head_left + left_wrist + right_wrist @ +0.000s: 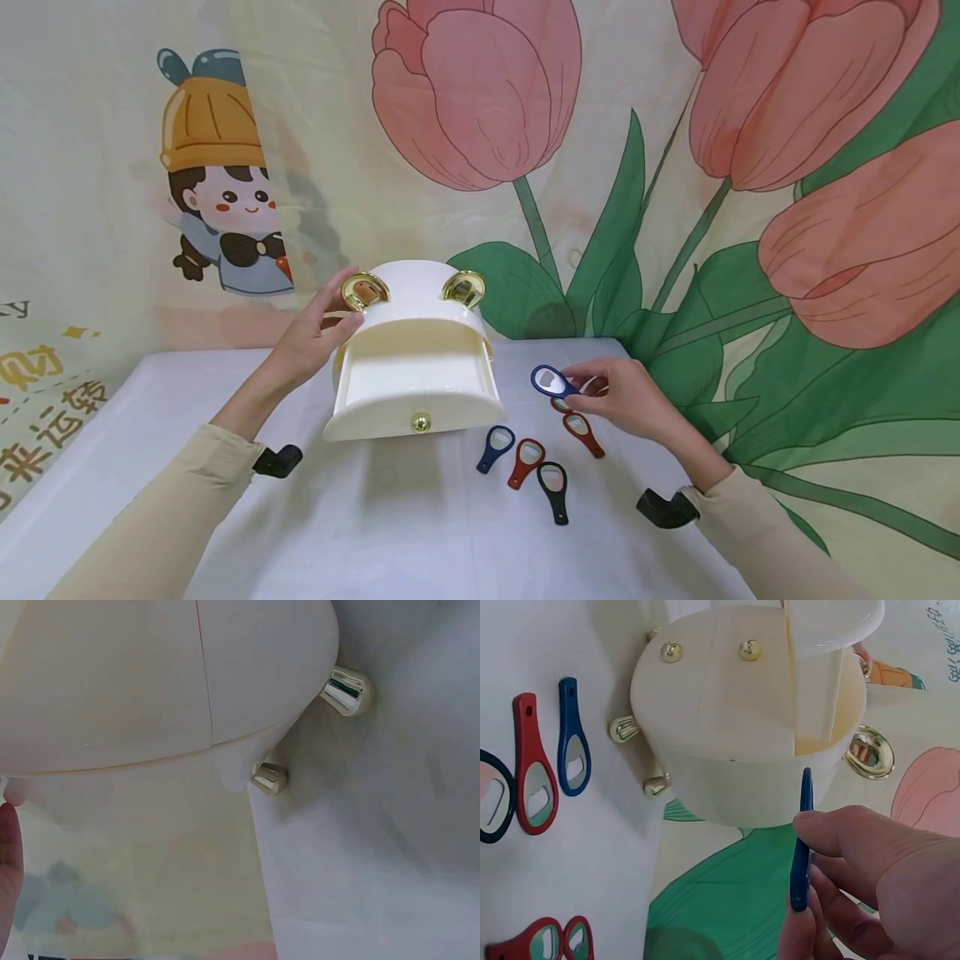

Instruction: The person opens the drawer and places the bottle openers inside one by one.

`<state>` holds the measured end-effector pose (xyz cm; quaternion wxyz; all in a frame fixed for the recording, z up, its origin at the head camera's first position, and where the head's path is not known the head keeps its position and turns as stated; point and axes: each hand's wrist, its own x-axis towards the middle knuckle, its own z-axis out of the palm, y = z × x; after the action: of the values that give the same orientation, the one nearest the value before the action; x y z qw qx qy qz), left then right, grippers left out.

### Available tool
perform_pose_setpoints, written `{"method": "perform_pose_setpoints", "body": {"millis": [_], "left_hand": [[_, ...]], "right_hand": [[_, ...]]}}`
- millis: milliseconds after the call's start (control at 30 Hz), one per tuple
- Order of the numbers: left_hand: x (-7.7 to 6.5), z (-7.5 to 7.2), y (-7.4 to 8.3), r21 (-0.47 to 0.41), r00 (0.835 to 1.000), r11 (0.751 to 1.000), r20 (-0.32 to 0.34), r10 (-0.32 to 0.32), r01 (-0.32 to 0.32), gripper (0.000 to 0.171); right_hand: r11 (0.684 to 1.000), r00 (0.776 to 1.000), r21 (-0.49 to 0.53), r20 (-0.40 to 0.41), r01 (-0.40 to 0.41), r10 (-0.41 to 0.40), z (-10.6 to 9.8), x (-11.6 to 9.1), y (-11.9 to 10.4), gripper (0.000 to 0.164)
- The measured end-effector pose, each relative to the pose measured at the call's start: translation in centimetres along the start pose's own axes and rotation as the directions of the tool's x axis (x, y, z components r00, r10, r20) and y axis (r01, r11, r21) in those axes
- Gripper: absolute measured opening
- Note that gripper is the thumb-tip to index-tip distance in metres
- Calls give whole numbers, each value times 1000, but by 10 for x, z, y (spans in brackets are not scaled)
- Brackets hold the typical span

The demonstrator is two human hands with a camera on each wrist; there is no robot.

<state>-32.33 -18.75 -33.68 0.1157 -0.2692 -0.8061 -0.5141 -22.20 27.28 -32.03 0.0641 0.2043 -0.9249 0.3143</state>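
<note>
A small white cabinet [412, 287] with gold trim stands on the table, its upper drawer [420, 375] pulled out and bare inside. My left hand [311, 333] holds the cabinet's upper left corner, thumb and fingers about the round gold piece [365, 292]. In the left wrist view only part of that hand shows. To the right of the drawer, my right hand [622, 396] pinches a blue bottle opener [552, 382] by its handle end, above the table. In the right wrist view this opener [801, 862] appears edge-on between thumb and fingers, apart from the cabinet.
On the table [300, 517] lie a blue bottle opener [496, 448], a red one [527, 463] and a black one [553, 492]. Two more red openers [583, 433] lie below my right hand, one partly covered. Behind hangs a cloth [337, 167] with printed tulips.
</note>
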Motion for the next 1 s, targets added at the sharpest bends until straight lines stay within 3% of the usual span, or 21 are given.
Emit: {"method": "perform_pose_setpoints", "body": {"millis": [567,1000], "left_hand": [[-2,0,2,7,1000,1000,0,-12,12,75],[-2,-1,1,-3,1000,1000,3,-25,25,77]], "right_hand": [[994,995,-42,-7,98,-98,-1,31,-40,37],[990,988,-9,66,142,-141,10,66,-82,39]]}}
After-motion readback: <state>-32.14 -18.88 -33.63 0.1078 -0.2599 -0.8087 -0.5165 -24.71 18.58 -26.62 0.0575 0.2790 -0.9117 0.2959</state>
